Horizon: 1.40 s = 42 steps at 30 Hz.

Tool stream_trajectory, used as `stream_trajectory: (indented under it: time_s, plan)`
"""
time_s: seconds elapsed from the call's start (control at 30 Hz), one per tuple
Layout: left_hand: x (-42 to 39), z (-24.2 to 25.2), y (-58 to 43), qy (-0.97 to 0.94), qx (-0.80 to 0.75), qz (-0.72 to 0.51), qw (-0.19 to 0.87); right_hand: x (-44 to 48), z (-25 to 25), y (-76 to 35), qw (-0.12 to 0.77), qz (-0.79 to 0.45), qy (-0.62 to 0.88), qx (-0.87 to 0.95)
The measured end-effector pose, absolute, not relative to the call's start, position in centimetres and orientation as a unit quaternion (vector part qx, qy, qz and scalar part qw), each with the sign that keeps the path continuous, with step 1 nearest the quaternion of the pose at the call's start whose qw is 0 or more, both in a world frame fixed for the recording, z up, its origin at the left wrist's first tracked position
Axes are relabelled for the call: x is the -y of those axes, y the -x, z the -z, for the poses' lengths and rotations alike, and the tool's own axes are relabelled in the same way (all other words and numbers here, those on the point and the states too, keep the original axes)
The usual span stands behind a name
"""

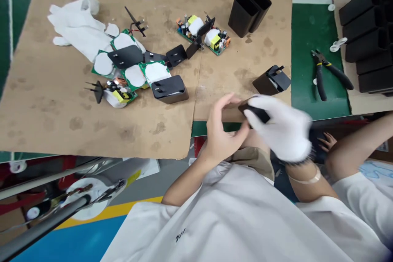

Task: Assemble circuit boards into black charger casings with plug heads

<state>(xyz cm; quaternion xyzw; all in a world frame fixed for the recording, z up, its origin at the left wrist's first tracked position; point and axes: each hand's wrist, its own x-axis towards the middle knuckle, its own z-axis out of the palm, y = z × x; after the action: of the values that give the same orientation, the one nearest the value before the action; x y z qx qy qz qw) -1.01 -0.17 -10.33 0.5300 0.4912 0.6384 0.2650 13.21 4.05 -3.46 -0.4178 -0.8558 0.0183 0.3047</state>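
Note:
Just over the table's front edge, a black plastic charger case sits between my two hands, partly covered by fingers and blurred. My bare left hand curves its fingers and thumb around the left end of it. My right hand, in a white glove, grips it from the right. Close beyond them stands a black plug charger with its prongs up. Another black charger rests further left, beside a pile of green circuit boards with white pads and black plug covers.
Cardboard covers the table. Two open black cases stand at the back, near two loose circuit boards. A white glove lies left. Cutting pliers and stacked black cases are right. A co-worker's arm is close by.

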Motion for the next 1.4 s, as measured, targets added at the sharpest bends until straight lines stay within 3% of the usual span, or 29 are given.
stream_trajectory:
  time_s: [0.23, 0.43, 0.6, 0.77, 0.93, 1.4]
  plan:
    - [0.1, 10.4, 1.3, -0.448, -0.443, -0.717, 0.298, -4.9, 4.0, -13.4, 0.287, 0.017, 0.417, 0.862]
    - [0.1, 10.5, 1.6, -0.458, -0.445, -0.709, 0.299, -5.1, 6.1, -12.7, 0.255, -0.131, 0.478, 0.83]
    - [0.0, 10.8, 1.9, -0.48, -0.441, -0.697, 0.301, -4.6, 5.9, -13.1, 0.265, -0.178, 0.5, 0.805]
    - [0.1, 9.9, 2.3, -0.588, -0.453, -0.592, 0.314, -4.5, 5.3, -13.5, 0.286, -0.195, 0.503, 0.792]
    - [0.1, 9.3, 1.6, -0.668, -0.534, -0.451, 0.257, -3.5, 5.1, -12.9, 0.333, -0.246, 0.496, 0.763]
    - [0.1, 9.3, 2.1, -0.656, -0.536, -0.456, 0.273, -2.2, 3.1, -15.1, 0.299, -0.31, 0.543, 0.721]
